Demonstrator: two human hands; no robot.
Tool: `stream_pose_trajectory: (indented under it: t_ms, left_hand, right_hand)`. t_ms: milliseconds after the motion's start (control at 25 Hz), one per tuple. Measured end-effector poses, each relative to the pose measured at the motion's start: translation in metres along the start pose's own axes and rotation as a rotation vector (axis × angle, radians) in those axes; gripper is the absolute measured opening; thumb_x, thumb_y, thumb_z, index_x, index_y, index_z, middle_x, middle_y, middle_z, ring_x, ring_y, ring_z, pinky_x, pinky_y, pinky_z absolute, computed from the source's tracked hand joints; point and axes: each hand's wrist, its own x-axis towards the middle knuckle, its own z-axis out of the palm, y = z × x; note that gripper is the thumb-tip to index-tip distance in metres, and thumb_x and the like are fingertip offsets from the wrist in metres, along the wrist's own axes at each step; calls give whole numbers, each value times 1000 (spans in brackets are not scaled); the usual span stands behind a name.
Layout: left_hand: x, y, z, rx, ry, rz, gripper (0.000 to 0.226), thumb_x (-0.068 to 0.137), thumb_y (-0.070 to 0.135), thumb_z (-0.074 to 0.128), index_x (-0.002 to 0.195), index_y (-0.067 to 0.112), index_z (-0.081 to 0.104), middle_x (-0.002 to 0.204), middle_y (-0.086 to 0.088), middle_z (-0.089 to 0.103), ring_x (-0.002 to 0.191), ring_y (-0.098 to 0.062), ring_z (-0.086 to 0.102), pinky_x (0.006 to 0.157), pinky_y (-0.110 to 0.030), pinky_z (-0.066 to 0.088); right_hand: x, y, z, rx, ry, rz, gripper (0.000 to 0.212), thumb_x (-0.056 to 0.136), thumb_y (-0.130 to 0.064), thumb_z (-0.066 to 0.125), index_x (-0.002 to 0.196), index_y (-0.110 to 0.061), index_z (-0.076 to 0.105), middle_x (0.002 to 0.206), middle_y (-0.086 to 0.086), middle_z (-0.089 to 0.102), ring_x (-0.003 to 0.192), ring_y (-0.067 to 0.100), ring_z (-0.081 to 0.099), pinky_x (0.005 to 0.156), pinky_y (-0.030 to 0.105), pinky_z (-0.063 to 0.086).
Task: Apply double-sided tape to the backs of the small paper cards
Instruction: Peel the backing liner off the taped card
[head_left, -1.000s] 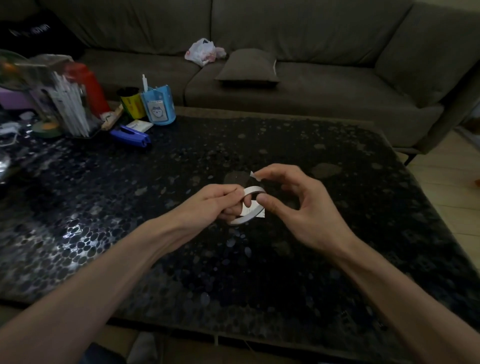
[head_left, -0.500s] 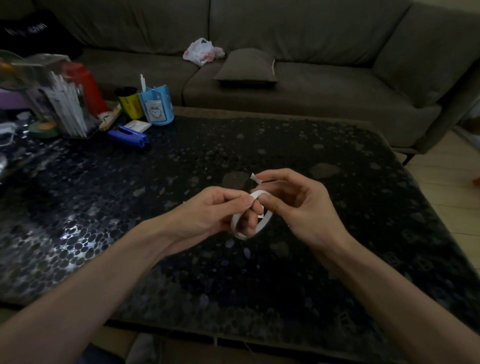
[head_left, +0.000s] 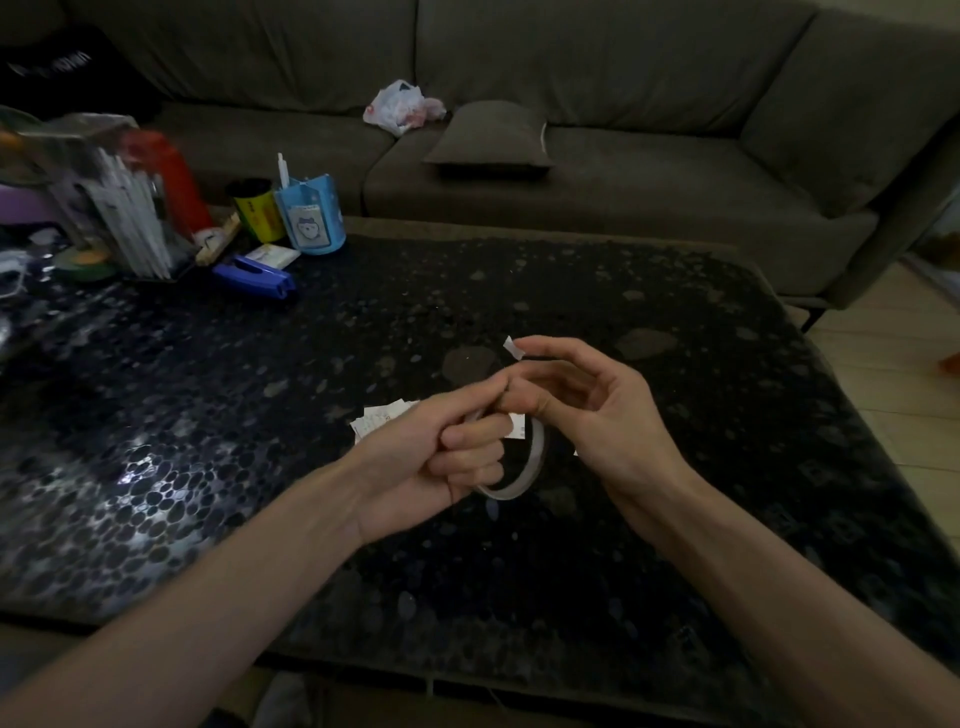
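Above the dark table (head_left: 571, 597), the left hand (head_left: 415, 462) kept a closed grip on the tape roll (head_left: 524, 467), its ring standing on edge. The right hand (head_left: 608, 415), touching it from the right, pinched a torn tape piece (head_left: 514, 347) at its fingertips. The paper cards (head_left: 379, 418) lay on the table just behind the left hand, nearer that hand.

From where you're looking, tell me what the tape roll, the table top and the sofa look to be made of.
Tape roll: a thin ring with a white, matte outer face, probably paper-backed tape; the left hand grips it. Table top: dark, glossy surface with a pebble-like pattern that reflects light, perhaps glass or polished stone. Sofa: grey-brown woven-looking fabric, matte, creased and soft.
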Motion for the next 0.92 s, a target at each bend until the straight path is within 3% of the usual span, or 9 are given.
stream_pose_trajectory:
  t_ms: [120, 240, 320, 440, 520, 640, 800, 920]
  left_hand:
    - [4, -1, 2, -57, 151, 108, 40, 101, 31, 55, 127, 5, 71, 63, 9, 45, 53, -4, 45, 58, -19, 46]
    - [6, -4, 0, -71, 313, 214, 47, 98, 28, 61, 142, 10, 56, 55, 9, 34, 53, -6, 42, 69, -23, 45]
    - [7, -4, -1, -123, 318, 232, 47, 95, 27, 65, 140, 12, 60, 52, 9, 32, 52, -7, 42, 71, -23, 46]
    - [10, -1, 2, -91, 266, 236, 36, 101, 31, 61, 132, 14, 70, 62, 6, 47, 64, -8, 56, 72, -25, 54]
    - [13, -4, 5, 149, 354, 291, 26, 103, 31, 61, 119, 18, 77, 68, 3, 52, 66, -10, 57, 66, -25, 54]
    - [14, -9, 10, 520, 577, 422, 12, 99, 27, 69, 105, 18, 74, 65, 2, 59, 55, -13, 57, 49, -22, 45]
    - [11, -7, 12, 616, 679, 508, 8, 94, 28, 75, 98, 22, 78, 69, 4, 70, 51, -11, 59, 49, -17, 46]
    - [9, -6, 14, 600, 686, 520, 10, 92, 29, 77, 98, 22, 81, 80, 2, 77, 55, -9, 61, 54, -16, 48]
  right_hand:
    - [1, 1, 0, -24, 111, -7, 32, 92, -7, 75, 119, -24, 75, 111, -6, 77, 106, 0, 70, 90, 14, 54]
    - [1, 2, -1, -41, 148, 7, 38, 92, -2, 73, 118, -29, 77, 116, -10, 74, 109, -2, 67, 93, 18, 53]
    - [0, 2, 1, -25, 133, 19, 39, 92, -5, 73, 119, -33, 76, 118, -10, 73, 111, -1, 67, 95, 23, 54]
    - [-1, 1, 3, -31, 125, 27, 40, 94, -8, 71, 120, -37, 75, 119, -11, 72, 112, -2, 66, 91, 23, 53]
    - [-1, 1, 3, -38, 125, 21, 39, 94, -7, 70, 119, -36, 75, 118, -12, 72, 111, -3, 66, 87, 21, 53]
    - [-2, 1, 2, -61, 115, 13, 40, 94, -7, 70, 119, -38, 74, 117, -14, 71, 109, -3, 66, 86, 17, 54]
    - [-2, 4, 3, -82, 90, -24, 43, 92, -4, 71, 119, -37, 75, 115, -13, 72, 105, -2, 68, 85, 8, 52]
    - [-3, 6, 5, -152, 55, -51, 47, 92, -4, 71, 121, -41, 73, 113, -19, 70, 108, -2, 66, 86, 10, 53]
